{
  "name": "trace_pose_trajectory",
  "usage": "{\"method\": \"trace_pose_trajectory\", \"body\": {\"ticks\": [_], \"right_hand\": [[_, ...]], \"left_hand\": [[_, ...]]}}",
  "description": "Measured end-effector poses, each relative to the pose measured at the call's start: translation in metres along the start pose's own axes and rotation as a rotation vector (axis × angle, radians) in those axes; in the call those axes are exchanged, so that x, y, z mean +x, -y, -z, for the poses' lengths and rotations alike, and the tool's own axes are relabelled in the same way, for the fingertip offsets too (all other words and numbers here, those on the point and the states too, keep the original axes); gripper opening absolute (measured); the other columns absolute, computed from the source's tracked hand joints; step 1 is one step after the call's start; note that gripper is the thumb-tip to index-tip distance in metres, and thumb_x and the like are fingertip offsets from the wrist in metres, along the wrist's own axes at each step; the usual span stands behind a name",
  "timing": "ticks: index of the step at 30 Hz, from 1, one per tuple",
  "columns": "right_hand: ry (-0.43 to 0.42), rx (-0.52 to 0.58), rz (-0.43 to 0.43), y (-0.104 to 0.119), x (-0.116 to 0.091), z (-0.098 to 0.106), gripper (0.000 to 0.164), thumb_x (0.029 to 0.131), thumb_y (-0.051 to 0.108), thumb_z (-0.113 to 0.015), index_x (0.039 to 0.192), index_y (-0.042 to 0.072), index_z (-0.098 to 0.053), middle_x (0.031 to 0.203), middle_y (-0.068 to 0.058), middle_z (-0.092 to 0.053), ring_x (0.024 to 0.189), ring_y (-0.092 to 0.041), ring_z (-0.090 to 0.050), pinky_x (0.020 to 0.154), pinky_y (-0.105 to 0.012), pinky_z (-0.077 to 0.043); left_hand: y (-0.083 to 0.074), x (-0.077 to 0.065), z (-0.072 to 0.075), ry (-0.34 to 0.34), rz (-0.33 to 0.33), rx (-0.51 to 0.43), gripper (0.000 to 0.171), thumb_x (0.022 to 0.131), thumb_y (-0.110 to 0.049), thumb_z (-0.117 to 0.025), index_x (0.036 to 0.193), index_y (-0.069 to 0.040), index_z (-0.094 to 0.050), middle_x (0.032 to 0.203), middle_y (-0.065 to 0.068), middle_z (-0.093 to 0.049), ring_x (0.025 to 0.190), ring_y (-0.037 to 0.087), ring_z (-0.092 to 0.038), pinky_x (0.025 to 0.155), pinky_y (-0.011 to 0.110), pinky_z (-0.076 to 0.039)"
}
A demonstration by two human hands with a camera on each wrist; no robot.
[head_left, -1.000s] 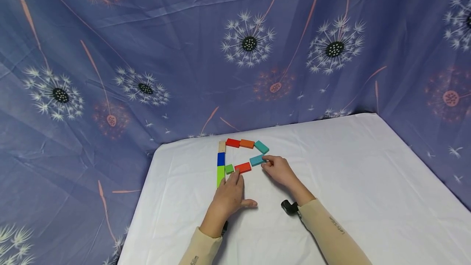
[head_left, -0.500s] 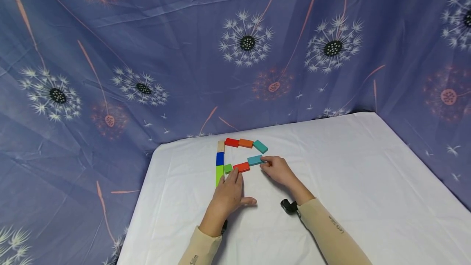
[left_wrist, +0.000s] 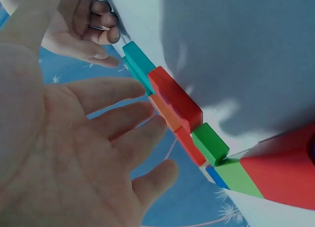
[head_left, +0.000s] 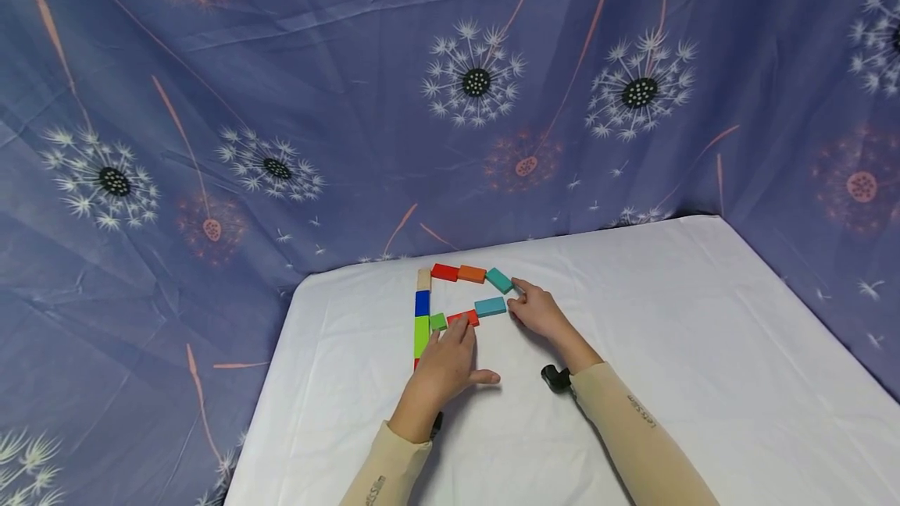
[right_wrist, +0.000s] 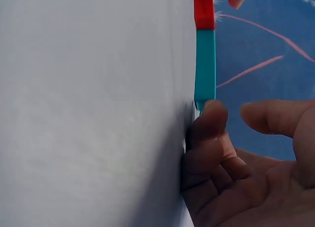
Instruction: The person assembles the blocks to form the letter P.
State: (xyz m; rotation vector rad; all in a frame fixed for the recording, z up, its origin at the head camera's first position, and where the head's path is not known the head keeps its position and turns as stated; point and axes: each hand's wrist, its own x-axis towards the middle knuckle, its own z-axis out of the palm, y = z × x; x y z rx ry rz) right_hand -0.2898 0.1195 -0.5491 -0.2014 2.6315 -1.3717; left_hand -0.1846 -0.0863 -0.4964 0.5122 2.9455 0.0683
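Flat coloured blocks lie end to end on the white cloth, in a column with a loop at its right. My left hand has its fingers stretched over the lower red block, seemingly touching its near edge; the thumb sticks out sideways. Right of that block lies a light-blue block. With index finger extended, my right hand reaches the right end of the teal block; whether it touches is hard to tell. Its thumb is apart from the fingers, near the light-blue block, with nothing held between.
An upper red block and an orange block continue the loop leftward. The column has a plain wood block, a blue block and a lime block. A small green block joins the lower row.
The light-blue block has slid slightly left, against the lower red block. My right hand has left it and moved up to the teal block. My left hand has shifted slightly right.
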Motion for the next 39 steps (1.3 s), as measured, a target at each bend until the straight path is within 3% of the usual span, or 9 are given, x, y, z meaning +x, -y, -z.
{"method": "trace_pose_trajectory", "body": {"ticks": [5, 12, 20, 25, 29, 32, 35, 39], "right_hand": [[0.030, 0.007, -0.024, -0.003, 0.006, 0.003, 0.061, 0.105, 0.018, -0.056, 0.160, -0.005, -0.041, 0.070, -0.003, -0.072, 0.056, -0.011, -0.057, 0.060, -0.026, -0.045], [0.019, 0.003, -0.075, 0.000, 0.002, 0.000, 0.055, 0.105, 0.019, -0.057, 0.156, 0.000, -0.049, 0.072, -0.002, -0.071, 0.059, -0.011, -0.060, 0.061, -0.025, -0.046], [0.026, -0.005, -0.056, -0.001, 0.002, -0.002, 0.053, 0.106, 0.021, -0.057, 0.155, 0.001, -0.052, 0.071, 0.000, -0.070, 0.059, -0.011, -0.059, 0.061, -0.025, -0.045], [0.025, -0.007, -0.058, -0.002, 0.004, -0.001, 0.053, 0.106, 0.021, -0.058, 0.155, 0.001, -0.051, 0.071, 0.000, -0.069, 0.060, -0.011, -0.060, 0.061, -0.026, -0.045], [0.010, 0.000, -0.037, -0.003, 0.004, 0.005, 0.051, 0.106, 0.022, -0.059, 0.154, 0.003, -0.054, 0.074, -0.003, -0.071, 0.059, -0.012, -0.060, 0.060, -0.027, -0.047], [-0.016, -0.024, 0.015, -0.004, 0.001, 0.016, 0.048, 0.107, 0.023, -0.061, 0.151, 0.005, -0.057, 0.081, -0.005, -0.073, 0.058, -0.012, -0.060, 0.061, -0.028, -0.048], [-0.069, -0.088, 0.073, -0.004, -0.004, 0.039, 0.045, 0.107, 0.025, -0.061, 0.148, 0.007, -0.060, 0.091, -0.008, -0.074, 0.061, -0.013, -0.061, 0.062, -0.029, -0.049], [-0.162, -0.209, 0.130, -0.004, -0.014, 0.085, 0.046, 0.108, 0.033, -0.059, 0.147, 0.009, -0.061, 0.104, -0.011, -0.075, 0.077, -0.018, -0.068, 0.065, -0.033, -0.049]], "left_hand": [[-0.002, 0.003, -0.002, 0.004, 0.005, 0.002, 0.104, 0.083, -0.071, -0.078, 0.156, -0.002, -0.051, 0.168, 0.015, -0.045, 0.157, 0.027, -0.042, 0.126, 0.056, -0.038], [-0.003, 0.004, -0.004, 0.020, 0.016, 0.004, 0.104, 0.083, -0.070, -0.078, 0.157, -0.002, -0.049, 0.169, 0.014, -0.044, 0.158, 0.027, -0.041, 0.127, 0.056, -0.037], [0.000, -0.001, 0.003, 0.020, 0.047, -0.042, 0.105, 0.084, -0.070, -0.078, 0.158, -0.001, -0.048, 0.168, 0.015, -0.044, 0.158, 0.028, -0.041, 0.129, 0.056, -0.035], [0.007, -0.007, 0.010, -0.039, 0.034, -0.124, 0.084, 0.099, -0.057, -0.068, 0.156, 0.001, -0.049, 0.167, 0.017, -0.045, 0.157, 0.031, -0.042, 0.128, 0.059, -0.034], [0.023, -0.008, 0.016, -0.143, 0.031, -0.205, 0.061, 0.110, -0.040, -0.053, 0.157, 0.000, -0.049, 0.167, 0.017, -0.045, 0.158, 0.033, -0.040, 0.129, 0.063, -0.030], [0.043, -0.008, 0.024, -0.220, 0.053, -0.211, 0.059, 0.111, -0.039, -0.053, 0.159, -0.005, -0.048, 0.168, 0.016, -0.044, 0.158, 0.036, -0.040, 0.128, 0.066, -0.028], [0.070, -0.008, 0.038, -0.290, 0.084, -0.163, 0.061, 0.109, -0.043, -0.055, 0.161, -0.012, -0.047, 0.169, 0.015, -0.042, 0.157, 0.039, -0.039, 0.126, 0.071, -0.028], [0.108, -0.012, 0.063, -0.389, 0.126, -0.093, 0.062, 0.109, -0.047, -0.054, 0.163, -0.021, -0.044, 0.171, 0.015, -0.039, 0.159, 0.041, -0.034, 0.126, 0.075, -0.023]]}}
